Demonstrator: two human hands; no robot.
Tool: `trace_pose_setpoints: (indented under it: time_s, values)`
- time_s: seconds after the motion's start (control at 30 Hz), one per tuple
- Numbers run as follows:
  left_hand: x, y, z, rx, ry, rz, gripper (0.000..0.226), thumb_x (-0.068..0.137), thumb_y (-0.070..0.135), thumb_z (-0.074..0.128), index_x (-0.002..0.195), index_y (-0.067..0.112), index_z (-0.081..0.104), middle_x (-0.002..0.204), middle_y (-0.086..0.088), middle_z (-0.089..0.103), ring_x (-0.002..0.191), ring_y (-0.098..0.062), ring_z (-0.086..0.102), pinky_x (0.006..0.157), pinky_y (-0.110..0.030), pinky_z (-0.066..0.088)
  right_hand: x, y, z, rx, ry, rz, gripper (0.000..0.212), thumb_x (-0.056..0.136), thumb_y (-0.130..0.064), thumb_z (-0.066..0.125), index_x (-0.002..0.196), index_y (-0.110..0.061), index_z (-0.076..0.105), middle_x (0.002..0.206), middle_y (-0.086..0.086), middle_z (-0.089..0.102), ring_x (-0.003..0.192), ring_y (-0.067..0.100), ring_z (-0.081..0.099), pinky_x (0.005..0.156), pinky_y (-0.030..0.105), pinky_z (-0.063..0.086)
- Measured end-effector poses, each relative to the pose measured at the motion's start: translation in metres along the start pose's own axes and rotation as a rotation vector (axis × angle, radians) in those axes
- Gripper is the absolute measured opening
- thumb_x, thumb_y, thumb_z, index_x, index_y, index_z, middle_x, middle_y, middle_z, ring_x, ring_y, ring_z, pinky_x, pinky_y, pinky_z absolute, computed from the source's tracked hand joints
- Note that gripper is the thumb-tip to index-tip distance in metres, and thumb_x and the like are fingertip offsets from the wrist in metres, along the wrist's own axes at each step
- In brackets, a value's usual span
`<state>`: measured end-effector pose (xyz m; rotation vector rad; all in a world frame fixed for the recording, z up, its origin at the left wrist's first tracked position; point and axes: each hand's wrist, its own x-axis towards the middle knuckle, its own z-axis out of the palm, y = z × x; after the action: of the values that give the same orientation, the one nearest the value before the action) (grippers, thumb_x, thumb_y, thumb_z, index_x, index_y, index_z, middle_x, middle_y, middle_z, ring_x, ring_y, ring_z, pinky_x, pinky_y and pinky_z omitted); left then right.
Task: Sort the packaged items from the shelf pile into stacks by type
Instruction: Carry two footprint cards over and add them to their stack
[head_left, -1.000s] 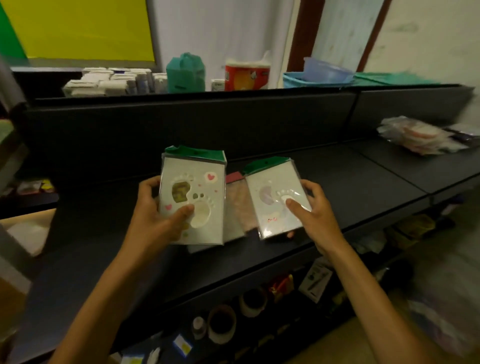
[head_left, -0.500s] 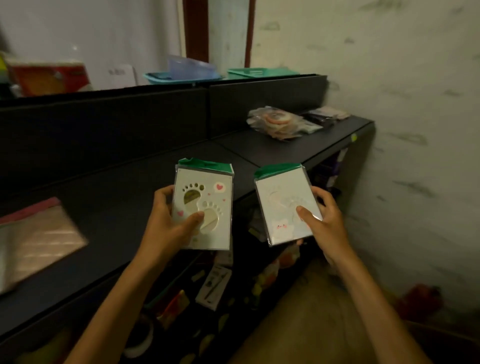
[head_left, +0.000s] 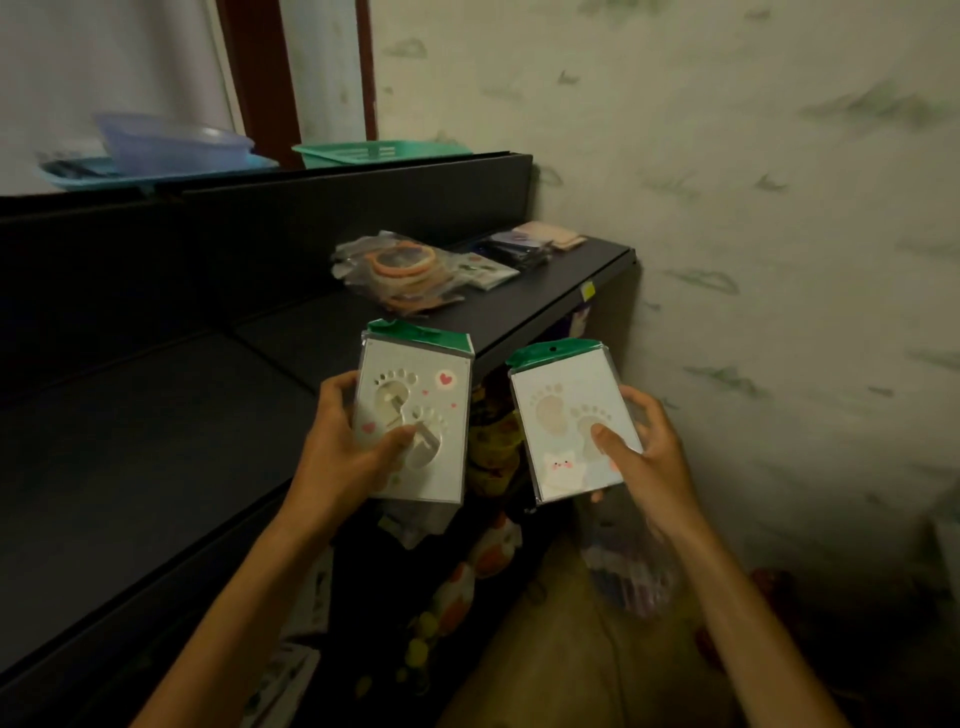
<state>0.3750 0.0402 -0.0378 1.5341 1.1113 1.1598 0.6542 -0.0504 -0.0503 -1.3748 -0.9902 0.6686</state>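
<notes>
My left hand (head_left: 345, 452) grips a white footprint packet with pink hearts (head_left: 431, 400) and a green header, thumb across its front. My right hand (head_left: 647, 457) holds a second footprint packet with a small cat picture (head_left: 561, 410), also green-topped, thumb on its face. Both packets are held upright, side by side, just in front of the dark shelf's front edge (head_left: 524, 338). Farther back on the shelf lies a pile of clear-wrapped packets with orange rings (head_left: 400, 270), and beside it several dark and pale flat packets (head_left: 524, 249) near the shelf's right end.
A stained wall (head_left: 753, 234) closes the right side. On the shelf's upper ledge sit a blue basin (head_left: 171, 145) and a green tray (head_left: 374, 153). Below the shelf, colourful goods (head_left: 488, 457) and a plastic bag (head_left: 628, 566) crowd the lower level and floor.
The view has swung to the right along the shelf, bringing the pile at the shelf's right end closer. Both hands keep their packets; the pink-topped packet on the shelf has left the view.
</notes>
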Motion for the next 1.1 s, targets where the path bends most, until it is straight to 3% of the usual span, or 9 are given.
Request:
trace_pose_setpoints:
  time_s: [0.3, 0.63, 0.83, 0.97, 1.1]
  values:
    - [0.144, -0.019, 0.107, -0.024, 0.012, -0.058, 0.065, 0.075, 0.019, 0.076, 0.122, 0.037, 0.036, 0.115, 0.009, 0.053, 0.105, -0.015, 0.057, 0.083, -0.041, 0.054, 0.175, 0.036, -0.050, -0.070, -0.028, -0.009, 0.045, 0.088, -0.011, 0.063, 0.126, -0.026, 0.043, 0.109, -0.005, 0.066, 0.078, 0.016, 0.071, 0.039, 0.033, 0.053]
    - [0.250, -0.011, 0.153, -0.132, 0.059, -0.075, 0.061, 0.073, 0.016, 0.075, 0.117, 0.044, 0.043, 0.124, 0.005, 0.057, 0.109, -0.020, 0.061, 0.081, -0.052, 0.055, 0.326, 0.051, -0.053, -0.047, -0.176, -0.002, 0.046, 0.089, -0.016, 0.064, 0.127, -0.029, 0.041, 0.114, -0.002, 0.064, 0.082, 0.017, 0.071, 0.043, 0.033, 0.054]
    - [0.291, -0.013, 0.166, -0.111, 0.209, -0.084, 0.056, 0.076, 0.016, 0.073, 0.105, 0.053, 0.044, 0.114, 0.010, 0.062, 0.099, -0.013, 0.066, 0.071, -0.041, 0.059, 0.417, 0.063, -0.020, -0.013, -0.302, 0.016, 0.046, 0.088, -0.015, 0.064, 0.126, -0.031, 0.043, 0.111, -0.007, 0.064, 0.080, 0.008, 0.070, 0.048, 0.030, 0.055]
    - [0.315, -0.010, 0.175, -0.043, 0.333, -0.116, 0.061, 0.078, 0.009, 0.069, 0.118, 0.043, 0.037, 0.109, 0.011, 0.060, 0.097, -0.014, 0.064, 0.069, -0.037, 0.057, 0.472, 0.070, 0.006, 0.019, -0.448, 0.034, 0.048, 0.088, -0.011, 0.062, 0.128, -0.028, 0.041, 0.110, -0.007, 0.063, 0.080, 0.012, 0.071, 0.045, 0.035, 0.055]
    - [0.324, -0.004, 0.182, -0.028, 0.439, -0.124, 0.065, 0.078, 0.005, 0.068, 0.126, 0.035, 0.035, 0.114, 0.007, 0.058, 0.098, -0.015, 0.063, 0.066, -0.033, 0.056, 0.510, 0.077, 0.038, 0.025, -0.612, 0.011, 0.046, 0.088, -0.011, 0.062, 0.127, -0.027, 0.043, 0.109, -0.009, 0.061, 0.080, 0.004, 0.069, 0.047, 0.026, 0.054]
